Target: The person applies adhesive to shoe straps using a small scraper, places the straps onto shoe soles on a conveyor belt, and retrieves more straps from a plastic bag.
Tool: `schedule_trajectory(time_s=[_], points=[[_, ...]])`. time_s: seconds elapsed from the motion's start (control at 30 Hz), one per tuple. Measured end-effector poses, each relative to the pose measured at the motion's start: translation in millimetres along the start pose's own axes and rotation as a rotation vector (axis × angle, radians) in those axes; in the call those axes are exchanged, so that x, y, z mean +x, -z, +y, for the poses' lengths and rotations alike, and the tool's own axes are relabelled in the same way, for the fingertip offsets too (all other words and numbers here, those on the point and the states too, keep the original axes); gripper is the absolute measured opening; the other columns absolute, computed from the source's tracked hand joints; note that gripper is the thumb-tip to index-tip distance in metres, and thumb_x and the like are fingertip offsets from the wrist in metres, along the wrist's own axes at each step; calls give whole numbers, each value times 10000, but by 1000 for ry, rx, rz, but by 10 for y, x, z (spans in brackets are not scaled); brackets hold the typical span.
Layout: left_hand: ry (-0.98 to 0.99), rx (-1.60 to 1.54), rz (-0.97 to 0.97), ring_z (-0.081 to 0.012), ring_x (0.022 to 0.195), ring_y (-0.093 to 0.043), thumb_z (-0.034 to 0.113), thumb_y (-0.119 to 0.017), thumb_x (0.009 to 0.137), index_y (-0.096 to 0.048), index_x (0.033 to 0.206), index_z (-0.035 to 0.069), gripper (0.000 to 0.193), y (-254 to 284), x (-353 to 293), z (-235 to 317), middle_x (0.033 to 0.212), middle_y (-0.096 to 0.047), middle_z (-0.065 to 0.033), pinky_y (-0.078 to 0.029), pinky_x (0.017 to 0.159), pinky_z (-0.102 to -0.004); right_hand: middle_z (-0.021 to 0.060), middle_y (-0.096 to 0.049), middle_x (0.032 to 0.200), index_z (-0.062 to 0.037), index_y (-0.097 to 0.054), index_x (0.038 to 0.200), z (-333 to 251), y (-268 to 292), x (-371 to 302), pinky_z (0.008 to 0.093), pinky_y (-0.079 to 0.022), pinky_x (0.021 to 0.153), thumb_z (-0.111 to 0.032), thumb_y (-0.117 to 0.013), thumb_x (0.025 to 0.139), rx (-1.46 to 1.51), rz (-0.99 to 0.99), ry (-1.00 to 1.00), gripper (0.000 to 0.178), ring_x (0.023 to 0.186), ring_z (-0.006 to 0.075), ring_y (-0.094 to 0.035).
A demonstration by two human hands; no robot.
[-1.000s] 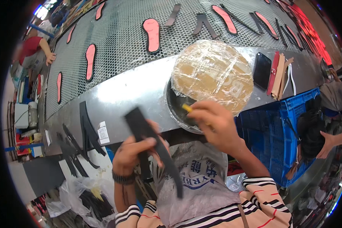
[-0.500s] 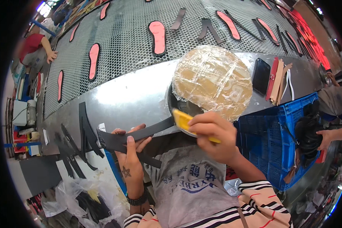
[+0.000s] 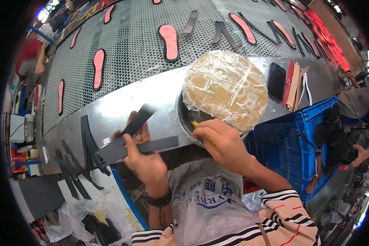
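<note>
Stretching across the far side, one mesh belt [image 3: 131, 49] backs one metal ledge [image 3: 110, 102]. To the right sits a blue crate [image 3: 309, 123], partly hidden. One round pot [image 3: 180, 119] stands at the ledge's near edge, with one film-wrapped yellowish cover [image 3: 225, 88] lying over most of its mouth. At least nine pink insoles [image 3: 169, 43] with black rims lie on the belt. The two hands are apart: the left hand [image 3: 145, 162], near the ledge's edge left of the pot, grips two black bands [image 3: 156, 144] between thumb and fingers; whether they join cannot be told. Right of the cover lie one dark phone [image 3: 277, 81], one red strip [image 3: 288, 84] and one white strip [image 3: 307, 88]. Smallest is one yellow tool [image 3: 195, 123], pinched by the right hand [image 3: 223, 145] over the pot's open part and mostly hidden by the fingers.
</note>
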State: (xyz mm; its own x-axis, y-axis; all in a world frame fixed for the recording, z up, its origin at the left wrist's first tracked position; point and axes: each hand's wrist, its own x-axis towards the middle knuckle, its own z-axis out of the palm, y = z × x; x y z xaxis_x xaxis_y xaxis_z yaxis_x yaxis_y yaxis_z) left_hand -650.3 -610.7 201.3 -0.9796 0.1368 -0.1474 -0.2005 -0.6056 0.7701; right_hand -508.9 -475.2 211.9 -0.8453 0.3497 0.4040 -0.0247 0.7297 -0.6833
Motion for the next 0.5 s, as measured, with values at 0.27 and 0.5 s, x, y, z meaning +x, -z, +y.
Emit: schedule_trajectory(time_s=[0.27, 0.5], points=[[6, -9, -46, -374, 1294, -538, 117, -325, 1086, -325, 1296, 113, 210, -54, 135, -371, 1356, -507, -323, -457, 1136, -482, 143, -643, 1022, -4, -636, 1015, -192, -143, 9, 349, -533, 758, 118, -628, 834, 198, 143, -28, 219, 870, 279, -655], [34, -97, -44, -356, 1254, -565, 241, -388, 1094, -408, 1289, 90, 248, -19, 524, -255, 1331, -554, -258, -442, 1116, -469, 141, -655, 1023, -5, -642, 1007, -88, -126, -85, 346, -534, 751, 130, -633, 803, 132, 176, -14, 245, 853, 281, -654]])
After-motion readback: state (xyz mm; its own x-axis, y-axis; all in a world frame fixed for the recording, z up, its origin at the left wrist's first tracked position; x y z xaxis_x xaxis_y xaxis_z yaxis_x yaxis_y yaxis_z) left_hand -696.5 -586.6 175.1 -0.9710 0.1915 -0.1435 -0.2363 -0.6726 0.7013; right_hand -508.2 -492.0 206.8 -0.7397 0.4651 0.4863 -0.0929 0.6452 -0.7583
